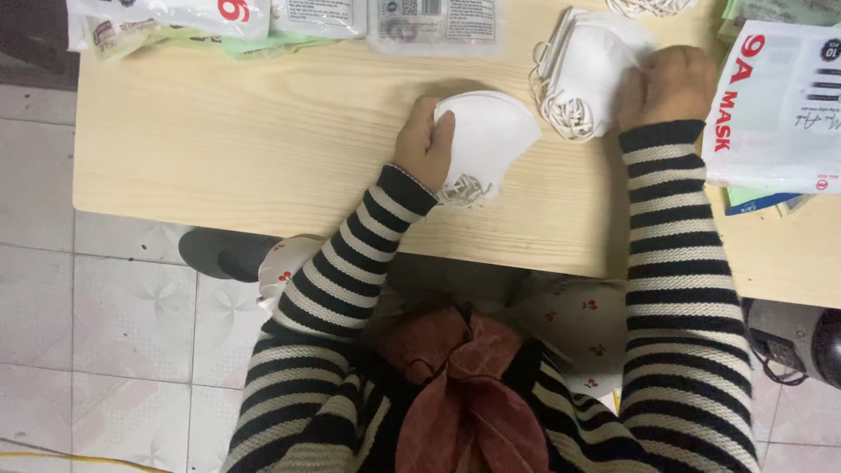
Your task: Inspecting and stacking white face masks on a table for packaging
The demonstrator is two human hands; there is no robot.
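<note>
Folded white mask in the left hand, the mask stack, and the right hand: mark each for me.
folded white mask [492, 131], head view, on its flat white face.
mask stack [589, 66], head view, on the top mask's surface.
right hand [670, 83], head view, on the back of the hand.

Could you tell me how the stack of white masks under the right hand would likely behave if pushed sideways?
The stack of white masks looks thin and folded, so probably light and floppy. It's loosely piled, so layers may slide apart. The ear loops dangling at its edge could snag.

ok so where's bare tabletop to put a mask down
Bare wood table left of the left hand, up to the packets along the far edge. Crowded on the right: mask stack under the right hand, then the printed bag.
</note>
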